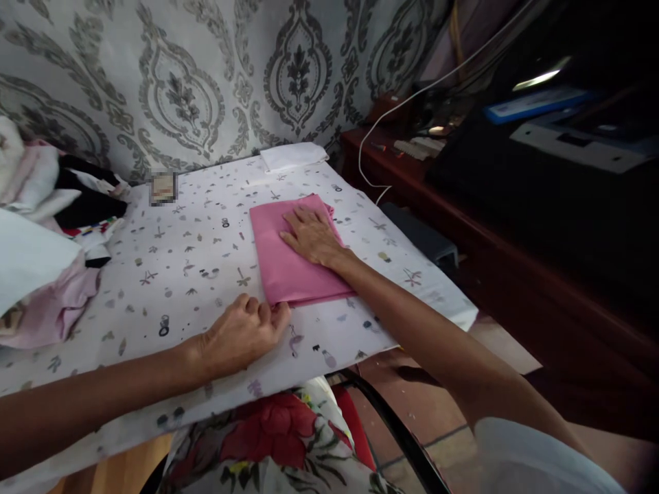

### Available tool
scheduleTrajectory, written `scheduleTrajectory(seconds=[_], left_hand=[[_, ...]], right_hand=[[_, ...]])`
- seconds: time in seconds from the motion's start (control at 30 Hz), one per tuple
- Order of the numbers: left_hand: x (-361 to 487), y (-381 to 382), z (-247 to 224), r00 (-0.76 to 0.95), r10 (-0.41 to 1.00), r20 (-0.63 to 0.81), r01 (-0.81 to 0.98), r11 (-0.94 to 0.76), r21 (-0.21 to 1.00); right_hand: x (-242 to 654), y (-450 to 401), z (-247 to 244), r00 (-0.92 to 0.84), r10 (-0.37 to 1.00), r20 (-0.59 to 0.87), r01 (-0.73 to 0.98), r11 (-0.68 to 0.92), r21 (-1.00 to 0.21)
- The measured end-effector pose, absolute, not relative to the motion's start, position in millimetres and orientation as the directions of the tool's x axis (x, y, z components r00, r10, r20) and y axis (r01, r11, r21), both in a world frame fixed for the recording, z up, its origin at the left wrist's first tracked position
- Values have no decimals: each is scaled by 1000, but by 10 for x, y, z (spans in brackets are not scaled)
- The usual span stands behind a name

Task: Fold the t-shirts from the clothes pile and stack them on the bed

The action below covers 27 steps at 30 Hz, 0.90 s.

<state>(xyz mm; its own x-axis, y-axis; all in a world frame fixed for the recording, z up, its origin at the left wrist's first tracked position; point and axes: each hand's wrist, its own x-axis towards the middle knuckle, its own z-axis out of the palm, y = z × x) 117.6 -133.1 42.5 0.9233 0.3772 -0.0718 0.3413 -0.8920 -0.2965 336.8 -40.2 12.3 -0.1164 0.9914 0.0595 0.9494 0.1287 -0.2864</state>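
- Head view: a folded pink cloth (281,257) lies flat on the bench (206,233), right of the middle of its top, with its near edge running toward the right forearm.
- The right hand (311,237) rests palm down on the upper right part of the pink cloth. Its grip is wide — fingers spread and flat, nothing clasped.
- The left hand (247,333) is at the near left corner of the pink cloth, its fingers curled. Its grip is narrow, closed on that corner between thumb and bent fingers.
- The bench carries a white cover printed with small plants, birds and other motifs.
- A folded white cloth (293,156) lies at the far edge of the bench, beyond the pink cloth and apart from it.
- A small pixelated item (163,189) sits near the far edge, left of the white cloth; too blurred to name.
- On the left is a heap of clothes (46,226) — white, pink and black pieces, loosely piled.
- Behind the bench hangs or stands a grey surface with a dark ornamental pattern (180,96); which, I cannot tell.
- To the right, a dark red wooden surface (401,165) holds small items, and a white cable (391,110) loops down beside the bench.
- Floral fabric (272,439) shows below the near edge.
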Motion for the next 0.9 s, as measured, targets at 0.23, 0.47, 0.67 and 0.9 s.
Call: scheduleTrajectory(seconds=[0.23, 0.47, 0.67, 0.9], left_hand=[[1175, -1311, 415, 907, 411, -90, 360, -869, -340], [1127, -1364, 494, 895, 381, -233, 273, -879, -390], [905, -1388, 513, 912, 372, -172, 315, -905, -284], [1132, -899, 540, 828, 483, 287, 495, -868, 31]], right_hand=[[3409, -348, 26, -126, 988, 92, 950, 147, -274], [3419, -309, -37, -112, 990, 81, 953, 130, -273], [3399, -345, 29, -110, 991, 70, 957, 125, -263], [3387, -395, 85, -103, 979, 175, 962, 143, -232]])
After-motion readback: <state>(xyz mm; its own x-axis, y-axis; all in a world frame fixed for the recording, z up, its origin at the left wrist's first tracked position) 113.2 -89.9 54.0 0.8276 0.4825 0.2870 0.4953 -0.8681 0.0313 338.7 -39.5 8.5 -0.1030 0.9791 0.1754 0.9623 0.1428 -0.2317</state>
